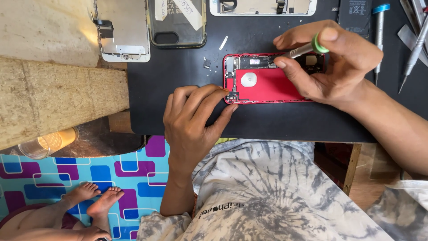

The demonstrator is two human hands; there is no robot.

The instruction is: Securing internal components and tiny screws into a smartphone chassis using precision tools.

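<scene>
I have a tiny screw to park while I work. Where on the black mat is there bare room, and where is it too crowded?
The black work mat is bare along its near edge, below the opened red phone shell and beside the left hand. Its left strip, under the clear phone case, holds only small parts. The far right is crowded: the right hand, green-capped screwdriver, metal tools.

White phone screen assembly (122,31); clear phone case (177,22); black battery (358,17); blue-capped screwdriver (379,31); metal tweezers (414,49); drinking glass (47,143); patterned floor mat (102,174).

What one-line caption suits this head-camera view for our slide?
Left hand steadies an opened red phone on a black mat while the right hand works a green-capped screwdriver inside it.
</scene>
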